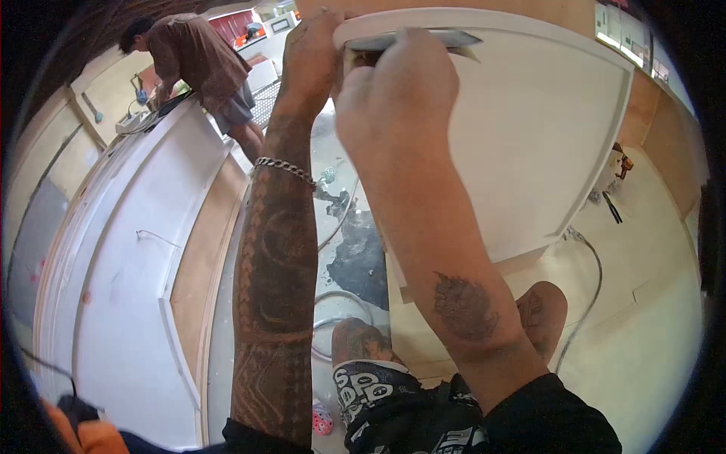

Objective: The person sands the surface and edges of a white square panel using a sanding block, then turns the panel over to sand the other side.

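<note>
A large white panel (529, 136) with a raised rim stands in front of me. My right hand (412, 79) is closed round a flat grey blade-like tool (457, 38), which lies against the panel near its upper left corner. Just left of it, my left hand (311, 57) is at the panel's left edge; its fingers are partly hidden, and whether they grip the edge cannot be made out. A small pale pointed piece shows under the tool's right end.
At the upper left a person (200, 64) bends over another long white panel (128, 204). A hose (597, 280) runs along the right. A black tool (612, 207) and an orange tool (625, 165) lie beyond the panel. Dark patches mark the floor (355, 253).
</note>
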Action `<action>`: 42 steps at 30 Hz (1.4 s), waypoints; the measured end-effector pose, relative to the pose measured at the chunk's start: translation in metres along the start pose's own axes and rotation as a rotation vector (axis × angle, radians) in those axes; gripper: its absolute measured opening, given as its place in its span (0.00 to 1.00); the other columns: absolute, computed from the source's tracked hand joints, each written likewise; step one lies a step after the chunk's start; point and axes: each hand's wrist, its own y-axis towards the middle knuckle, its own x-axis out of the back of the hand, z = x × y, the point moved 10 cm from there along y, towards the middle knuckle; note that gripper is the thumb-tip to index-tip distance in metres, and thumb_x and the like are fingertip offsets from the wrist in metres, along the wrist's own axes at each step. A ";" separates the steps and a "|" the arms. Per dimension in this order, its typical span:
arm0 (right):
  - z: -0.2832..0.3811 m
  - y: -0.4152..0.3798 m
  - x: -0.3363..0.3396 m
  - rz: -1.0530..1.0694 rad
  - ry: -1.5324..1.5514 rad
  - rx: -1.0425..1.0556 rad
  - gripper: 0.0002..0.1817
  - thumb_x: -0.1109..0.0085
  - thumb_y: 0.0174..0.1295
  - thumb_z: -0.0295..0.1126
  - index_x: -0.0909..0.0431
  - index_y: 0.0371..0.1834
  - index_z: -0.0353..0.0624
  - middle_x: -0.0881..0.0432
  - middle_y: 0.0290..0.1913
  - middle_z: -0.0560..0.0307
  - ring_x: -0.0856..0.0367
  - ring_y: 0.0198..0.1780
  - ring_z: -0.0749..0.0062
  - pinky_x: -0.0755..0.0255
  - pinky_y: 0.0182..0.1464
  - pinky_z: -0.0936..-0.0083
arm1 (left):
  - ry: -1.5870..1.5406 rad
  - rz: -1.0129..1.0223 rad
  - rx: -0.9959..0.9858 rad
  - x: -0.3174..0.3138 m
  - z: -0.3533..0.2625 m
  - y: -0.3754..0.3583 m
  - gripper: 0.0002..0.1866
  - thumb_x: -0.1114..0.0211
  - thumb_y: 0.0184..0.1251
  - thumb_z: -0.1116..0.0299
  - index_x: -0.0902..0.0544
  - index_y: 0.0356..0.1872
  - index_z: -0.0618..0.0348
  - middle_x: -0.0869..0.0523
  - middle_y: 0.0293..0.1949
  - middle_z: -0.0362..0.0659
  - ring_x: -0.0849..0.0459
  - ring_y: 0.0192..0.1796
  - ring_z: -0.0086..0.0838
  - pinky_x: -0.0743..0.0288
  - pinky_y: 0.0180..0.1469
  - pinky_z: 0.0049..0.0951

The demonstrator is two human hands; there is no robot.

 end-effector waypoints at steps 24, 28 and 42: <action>0.007 0.019 -0.027 0.915 -1.749 1.471 0.37 0.43 0.56 0.25 0.33 0.75 0.45 0.37 0.79 0.43 0.44 0.81 0.44 0.52 0.81 0.47 | -0.903 0.245 0.270 -0.010 0.054 0.000 0.28 0.56 0.81 0.54 0.21 0.63 0.68 0.14 0.51 0.47 0.16 0.49 0.30 0.24 0.59 0.34; 0.019 0.028 -0.016 0.776 -1.704 1.405 0.41 0.44 0.57 0.20 0.38 0.79 0.46 0.41 0.81 0.44 0.49 0.82 0.40 0.55 0.81 0.46 | -0.609 0.246 0.151 -0.009 0.024 -0.002 0.20 0.54 0.82 0.66 0.18 0.56 0.70 0.13 0.45 0.45 0.17 0.47 0.26 0.23 0.56 0.30; 0.076 0.015 0.077 0.282 -1.464 0.875 0.06 0.49 0.67 0.22 0.22 0.42 0.33 0.25 0.31 0.37 0.23 0.32 0.43 0.29 0.35 0.55 | -0.458 0.050 0.268 -0.014 0.016 -0.015 0.26 0.55 0.80 0.52 0.13 0.49 0.63 0.11 0.44 0.44 0.16 0.44 0.26 0.23 0.49 0.30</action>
